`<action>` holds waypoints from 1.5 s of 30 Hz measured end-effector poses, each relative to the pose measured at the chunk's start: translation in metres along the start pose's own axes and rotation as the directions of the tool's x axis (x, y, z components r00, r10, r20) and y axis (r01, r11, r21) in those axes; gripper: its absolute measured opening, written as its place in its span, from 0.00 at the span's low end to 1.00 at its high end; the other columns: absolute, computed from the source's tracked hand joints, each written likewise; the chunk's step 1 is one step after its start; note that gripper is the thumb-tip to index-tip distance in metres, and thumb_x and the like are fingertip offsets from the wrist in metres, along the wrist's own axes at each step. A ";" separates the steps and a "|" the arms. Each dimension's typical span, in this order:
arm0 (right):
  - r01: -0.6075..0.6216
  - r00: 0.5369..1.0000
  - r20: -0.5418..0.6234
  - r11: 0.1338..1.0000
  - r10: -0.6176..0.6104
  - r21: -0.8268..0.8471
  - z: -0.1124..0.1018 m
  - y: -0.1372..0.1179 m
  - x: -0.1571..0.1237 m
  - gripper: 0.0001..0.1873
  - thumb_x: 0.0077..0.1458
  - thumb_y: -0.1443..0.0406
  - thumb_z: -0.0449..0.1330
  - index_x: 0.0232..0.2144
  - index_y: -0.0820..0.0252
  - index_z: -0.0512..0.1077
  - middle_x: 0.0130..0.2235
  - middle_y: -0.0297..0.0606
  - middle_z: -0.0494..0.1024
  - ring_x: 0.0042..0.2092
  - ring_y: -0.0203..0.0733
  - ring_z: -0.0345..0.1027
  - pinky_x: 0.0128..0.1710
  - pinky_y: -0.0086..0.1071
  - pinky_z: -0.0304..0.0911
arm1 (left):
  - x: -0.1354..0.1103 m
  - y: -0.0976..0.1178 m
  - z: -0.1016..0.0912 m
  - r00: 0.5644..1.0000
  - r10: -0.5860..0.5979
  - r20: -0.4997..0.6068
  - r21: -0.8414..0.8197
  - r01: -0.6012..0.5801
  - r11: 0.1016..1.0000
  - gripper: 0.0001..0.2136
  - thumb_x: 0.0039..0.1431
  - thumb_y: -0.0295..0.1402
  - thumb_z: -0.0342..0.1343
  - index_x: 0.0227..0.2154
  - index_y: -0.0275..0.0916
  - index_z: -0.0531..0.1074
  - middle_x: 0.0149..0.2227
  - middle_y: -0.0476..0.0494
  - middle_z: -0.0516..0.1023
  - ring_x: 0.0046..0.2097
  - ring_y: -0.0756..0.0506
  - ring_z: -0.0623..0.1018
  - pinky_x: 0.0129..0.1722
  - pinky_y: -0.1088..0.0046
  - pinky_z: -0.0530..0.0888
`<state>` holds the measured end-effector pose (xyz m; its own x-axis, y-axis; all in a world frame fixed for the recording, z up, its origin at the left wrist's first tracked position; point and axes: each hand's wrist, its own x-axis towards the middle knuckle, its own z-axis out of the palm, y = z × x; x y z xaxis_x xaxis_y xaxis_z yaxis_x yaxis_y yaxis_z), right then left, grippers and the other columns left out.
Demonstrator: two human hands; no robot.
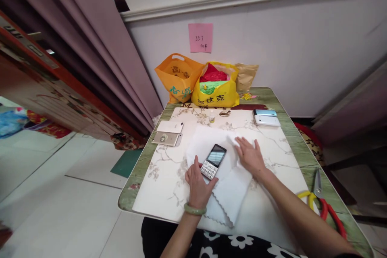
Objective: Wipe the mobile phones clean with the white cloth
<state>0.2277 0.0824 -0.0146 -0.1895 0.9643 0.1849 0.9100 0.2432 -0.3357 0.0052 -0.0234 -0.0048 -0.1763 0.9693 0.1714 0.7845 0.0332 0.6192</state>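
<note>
The phone (213, 161) lies on the cloth (208, 139) on the table (290, 129), our left hand (198, 183) gripping its lower end, our right hand (250, 155) spread flat on the cloth, which, we judge, could drag the phone askew if it slips.

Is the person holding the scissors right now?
No, the scissors lie apart at the right, while the left hand holds a phone and the right hand rests flat on a white cloth.

Left hand (198, 183) curls, seemingly a pinching grip; right hand (250, 157) flat, fingers spread.
</note>
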 end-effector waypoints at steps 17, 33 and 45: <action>-0.442 0.896 -0.035 0.897 0.442 0.010 -0.048 0.071 -0.007 0.17 0.56 0.60 0.51 0.44 0.55 0.73 0.33 0.39 0.79 0.33 0.44 0.70 0.28 0.31 0.51 | 0.004 -0.001 -0.002 0.999 0.032 0.002 0.096 -0.032 0.995 0.56 0.38 0.49 0.67 0.66 0.38 0.40 0.55 0.32 0.66 0.57 0.30 0.64 0.58 0.46 0.54; -0.371 0.815 0.047 0.458 0.578 0.808 -0.038 0.025 0.010 0.28 0.45 0.48 0.62 0.40 0.64 0.77 0.30 0.37 0.78 0.28 0.39 0.67 0.27 0.30 0.63 | -0.035 0.072 -0.014 0.624 0.619 0.477 -0.734 -0.105 0.671 0.18 0.60 0.36 0.53 0.53 0.40 0.71 0.45 0.39 0.80 0.48 0.42 0.78 0.51 0.65 0.73; 0.310 0.949 -0.094 0.842 -0.301 0.442 0.007 -0.066 -0.007 0.18 0.64 0.60 0.50 0.49 0.56 0.74 0.50 0.43 0.76 0.53 0.46 0.68 0.56 0.46 0.61 | 0.000 -0.001 -0.005 0.999 0.025 -0.029 0.061 -0.023 0.998 0.56 0.38 0.37 0.67 0.67 0.38 0.38 0.53 0.34 0.67 0.56 0.31 0.66 0.57 0.44 0.57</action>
<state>0.1658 0.0606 -0.0005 -0.4189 0.8323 0.3631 0.5444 0.5502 -0.6331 0.0012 -0.0244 -0.0016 -0.1734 0.9624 0.2090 0.8231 0.0251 0.5673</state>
